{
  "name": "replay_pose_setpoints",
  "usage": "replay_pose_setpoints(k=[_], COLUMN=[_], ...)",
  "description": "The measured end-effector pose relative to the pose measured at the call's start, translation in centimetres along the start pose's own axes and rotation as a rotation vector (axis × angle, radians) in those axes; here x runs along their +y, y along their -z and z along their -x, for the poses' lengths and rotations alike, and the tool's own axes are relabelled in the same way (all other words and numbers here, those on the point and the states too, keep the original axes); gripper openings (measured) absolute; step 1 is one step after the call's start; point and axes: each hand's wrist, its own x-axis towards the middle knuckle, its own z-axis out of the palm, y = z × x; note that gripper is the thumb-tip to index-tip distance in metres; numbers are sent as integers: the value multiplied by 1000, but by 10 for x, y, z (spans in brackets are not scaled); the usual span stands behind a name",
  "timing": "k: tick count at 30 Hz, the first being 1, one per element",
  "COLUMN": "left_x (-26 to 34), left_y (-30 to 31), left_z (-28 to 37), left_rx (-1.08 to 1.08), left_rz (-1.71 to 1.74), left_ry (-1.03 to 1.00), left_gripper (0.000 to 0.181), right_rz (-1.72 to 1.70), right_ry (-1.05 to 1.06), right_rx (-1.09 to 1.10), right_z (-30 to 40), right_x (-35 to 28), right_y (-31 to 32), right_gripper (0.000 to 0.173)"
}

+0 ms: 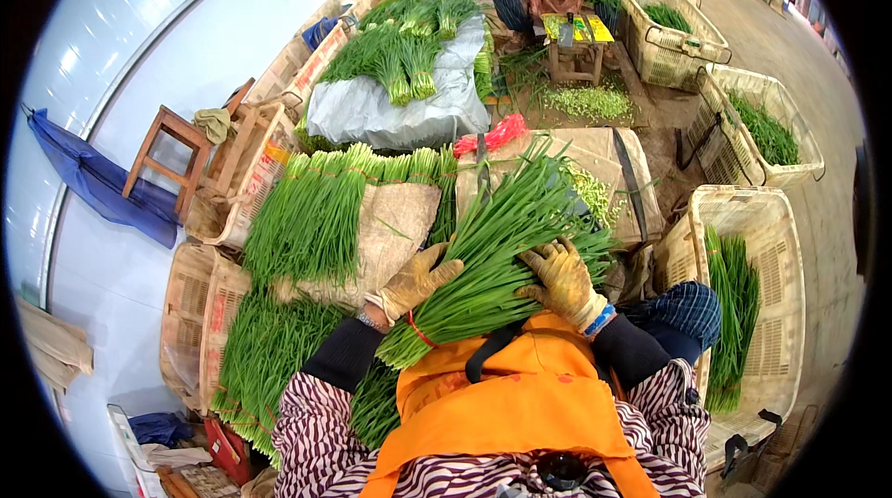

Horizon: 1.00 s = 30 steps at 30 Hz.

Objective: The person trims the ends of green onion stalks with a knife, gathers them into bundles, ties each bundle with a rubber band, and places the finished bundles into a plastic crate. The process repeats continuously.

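A large bundle of long green chives (481,254) lies slantwise over my lap, its pale cut ends at the lower left with a red band around them. My left hand (418,278), in a stained yellow work glove, rests against the bundle's left side, fingers spread. My right hand (561,282), gloved alike, lies on its right side with fingers apart. Whether either hand grips any stalks is unclear. Beyond the leaf tips, pale trimmings (592,195) lie on a cloth-covered block (634,149). Banded chive bundles (313,212) stand in a row on sacking (397,219) to the left.
Plastic crates (773,275) holding chives line my right side; more crates (216,331) stand at left by a wooden stool (171,156). Ahead, chives lie on a grey sheet (397,111). Another person (516,0) sits behind a small wooden stool (575,55), holding greens.
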Motion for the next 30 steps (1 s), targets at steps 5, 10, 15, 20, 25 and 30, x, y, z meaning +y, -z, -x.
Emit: replay_pose_setpoints(k=[5, 10, 15, 20, 25, 30], left_x=[20, 34, 40, 41, 7, -12], left_y=[-5, -16, -18, -25, -11, -5], left_z=[17, 21, 24, 27, 18, 12], left_rx=[-10, -8, -26, -8, 73, 78], left_rz=[-217, -412, -489, -533, -158, 51], left_ry=[-90, -120, -106, 15, -40, 11], left_gripper=[115, 135, 135, 122, 100, 76], right_rz=[3, 63, 138, 245, 200, 132], right_ry=[-41, -93, -195, -317, -567, -288], right_rx=[-4, -23, -75, -37, 331, 593], right_z=[-2, 7, 14, 17, 21, 18], right_x=[10, 34, 54, 76, 94, 64], right_y=[-3, -10, -14, -11, 9, 37], right_gripper=[66, 66, 53, 47, 52, 49])
